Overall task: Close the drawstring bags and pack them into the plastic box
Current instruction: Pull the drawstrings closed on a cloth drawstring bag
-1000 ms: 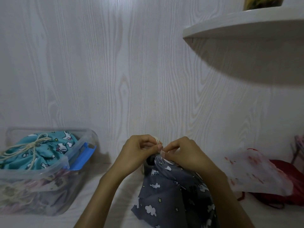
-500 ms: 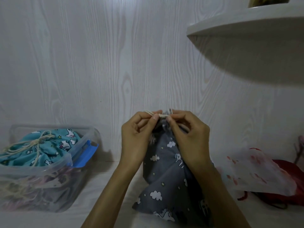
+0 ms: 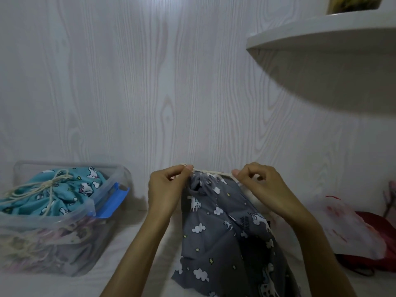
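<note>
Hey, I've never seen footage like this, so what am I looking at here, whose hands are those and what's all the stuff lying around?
There is no machine: a head-worn camera looks down at a person's own bare hands. The left hand and right hand each pinch the cream drawstring cord of a grey cloud-print fabric bag, drawn sideways across its gathered mouth. To the left stands a clear plastic box with a blue clip, holding a tied turquoise print bag. To the right lie a white bag with red marks and something dark red. A white shelf hangs above.
</note>
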`<state>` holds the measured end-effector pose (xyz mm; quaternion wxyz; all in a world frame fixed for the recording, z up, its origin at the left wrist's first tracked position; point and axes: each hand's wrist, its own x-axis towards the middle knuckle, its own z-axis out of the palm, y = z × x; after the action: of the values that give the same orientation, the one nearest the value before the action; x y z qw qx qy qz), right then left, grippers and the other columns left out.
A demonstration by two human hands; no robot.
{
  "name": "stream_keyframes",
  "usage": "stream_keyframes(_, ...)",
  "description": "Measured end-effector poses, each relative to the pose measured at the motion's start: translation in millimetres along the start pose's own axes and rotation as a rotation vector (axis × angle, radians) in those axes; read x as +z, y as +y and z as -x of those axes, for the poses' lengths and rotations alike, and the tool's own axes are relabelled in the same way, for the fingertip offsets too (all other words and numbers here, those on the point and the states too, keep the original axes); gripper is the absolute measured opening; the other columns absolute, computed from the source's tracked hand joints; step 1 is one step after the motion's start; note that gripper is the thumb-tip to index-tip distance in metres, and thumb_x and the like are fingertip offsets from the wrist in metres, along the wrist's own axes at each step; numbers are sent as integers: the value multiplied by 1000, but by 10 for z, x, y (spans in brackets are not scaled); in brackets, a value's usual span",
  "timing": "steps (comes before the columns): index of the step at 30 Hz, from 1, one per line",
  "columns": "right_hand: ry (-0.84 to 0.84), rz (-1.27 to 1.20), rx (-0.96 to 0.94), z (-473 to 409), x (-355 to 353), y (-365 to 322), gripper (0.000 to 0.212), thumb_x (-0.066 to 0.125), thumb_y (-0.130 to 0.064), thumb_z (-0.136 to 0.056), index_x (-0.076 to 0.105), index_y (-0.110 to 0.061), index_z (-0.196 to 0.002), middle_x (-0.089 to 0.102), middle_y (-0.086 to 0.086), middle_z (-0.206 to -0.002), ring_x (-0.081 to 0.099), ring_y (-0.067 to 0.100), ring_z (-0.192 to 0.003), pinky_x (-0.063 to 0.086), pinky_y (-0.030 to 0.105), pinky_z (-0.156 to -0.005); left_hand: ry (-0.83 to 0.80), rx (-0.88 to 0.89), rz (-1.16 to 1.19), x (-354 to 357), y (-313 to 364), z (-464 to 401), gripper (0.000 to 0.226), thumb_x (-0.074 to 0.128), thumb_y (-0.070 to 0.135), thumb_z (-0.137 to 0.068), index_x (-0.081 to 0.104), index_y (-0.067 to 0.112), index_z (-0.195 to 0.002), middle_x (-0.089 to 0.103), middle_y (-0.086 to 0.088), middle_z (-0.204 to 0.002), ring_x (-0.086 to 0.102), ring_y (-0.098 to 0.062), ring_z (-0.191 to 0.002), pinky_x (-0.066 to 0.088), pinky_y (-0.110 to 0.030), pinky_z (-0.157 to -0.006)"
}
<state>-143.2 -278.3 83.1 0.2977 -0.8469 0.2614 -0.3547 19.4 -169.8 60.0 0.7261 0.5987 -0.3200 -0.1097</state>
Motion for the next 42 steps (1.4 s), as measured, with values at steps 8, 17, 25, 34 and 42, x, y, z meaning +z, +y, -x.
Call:
stream_keyframes(8,-21,-148,20,17,-39,-60,37,57,-30,-91,50,-11,-60,40,-11,-38,39,-1,-37,34,13,-52,0,-40,32,-42,70,-14,6,70,16,-81,74,19,-84,69,12,-80,58,11,-57,48,-9,-57)
stream_keyframes(17,-181,-249,36,17,78,-162,27,59,-30,-89,74,-11,-78,71,-7,-64,68,3,-65,51,15,-62,-298,-152,250,-70,220,-24,18,49,23,-96,61,10,-101,75,6,-90,51,-1,-48,35,-14,-42)
stream_keyframes(25,-269,-151,67,77,-65,-251,30,55,-31,-91,66,-14,-69,41,-13,-34,40,1,-39,32,5,-50,-351,-172,-53,-134,152,-19,19,62,28,-87,75,14,-89,52,11,-46,41,0,-44,33,-10,-44)
stream_keyframes(34,-150,-264,32,106,-230,-369,41,52,-38,-91,49,-16,-56,46,-4,-53,41,5,-51,38,7,-55,-1026,-90,-364,87,64,192,27,62,29,-85,75,10,-98,72,-13,-102,65,-15,-94,49,-30,-92)
stream_keyframes(42,-192,41,113,42,-89,-74,38,49,-25,-96,47,-25,-134,49,-12,-130,45,6,-122,34,18,-93,-1079,-172,-422,106,205,271,36,52,33,-94,68,4,-78,46,8,-51,41,-1,-47,33,-11,-48)
